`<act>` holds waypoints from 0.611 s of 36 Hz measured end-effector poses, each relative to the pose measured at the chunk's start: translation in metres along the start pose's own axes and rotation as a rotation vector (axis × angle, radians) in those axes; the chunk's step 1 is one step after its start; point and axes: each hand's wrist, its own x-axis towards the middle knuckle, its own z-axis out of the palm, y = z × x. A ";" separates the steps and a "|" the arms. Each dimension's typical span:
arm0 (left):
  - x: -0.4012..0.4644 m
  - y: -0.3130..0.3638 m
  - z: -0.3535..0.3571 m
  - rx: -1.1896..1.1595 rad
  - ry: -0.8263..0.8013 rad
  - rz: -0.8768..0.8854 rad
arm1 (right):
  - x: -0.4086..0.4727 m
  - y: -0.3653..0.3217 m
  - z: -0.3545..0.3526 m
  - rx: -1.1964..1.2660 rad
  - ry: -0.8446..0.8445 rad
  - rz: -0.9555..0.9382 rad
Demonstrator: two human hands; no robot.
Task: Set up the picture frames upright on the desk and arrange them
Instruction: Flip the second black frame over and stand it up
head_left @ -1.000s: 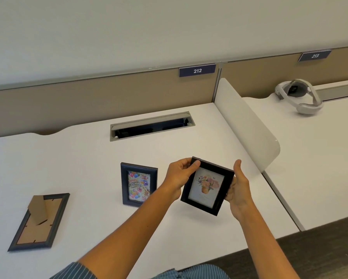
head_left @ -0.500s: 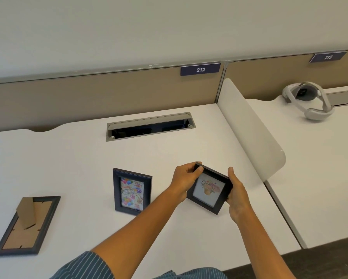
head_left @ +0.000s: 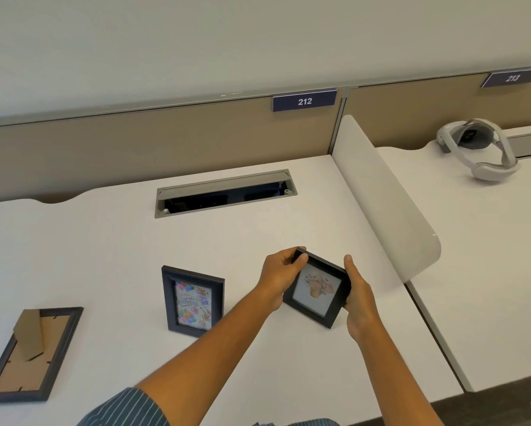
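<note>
Since a sec ago the small black frame (head_left: 317,291) has come down from mid-air to low over the table (head_left: 258,235), w/ its lower corner at or just about on the surface; can't tell if it actually touches. It's more tipped back too, the picture facing up toward the camera rather than straight at it. Judgement: this is the set-down step for frame no. 2, stand prob. being eased onto the table, though the back and any stand are hidden. Both hands are on it: left hand (head_left: 281,276) at the upper-left corner, thumb on the front edge, fingers (head_left: 301,258) curled over the top; right hand (head_left: 358,295) along the right edge, thumb up by the top-right corner. Both closed on the frame, firm pinch on the rim. Frame looks squarish, deep black moulding, pale print of a flower pot under the glazing, rotated diamond-wise, not yet square to the table edge. It sits right of the birthday frame (head_left: 193,301), which is already upright, near but apart. Third frame (head_left: 30,355) lies face-down far left, cardboard back and stand flap showing, so roughly one of three done, one in hand, one untouched.
</note>
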 end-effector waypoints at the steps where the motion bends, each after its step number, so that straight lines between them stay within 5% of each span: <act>1: 0.000 0.000 0.000 0.001 0.002 -0.003 | 0.001 0.001 0.000 -0.005 0.003 0.000; 22: -0.014 -0.006 0.003 0.211 0.038 0.070 | -0.005 0.000 -0.005 -0.332 0.087 -0.054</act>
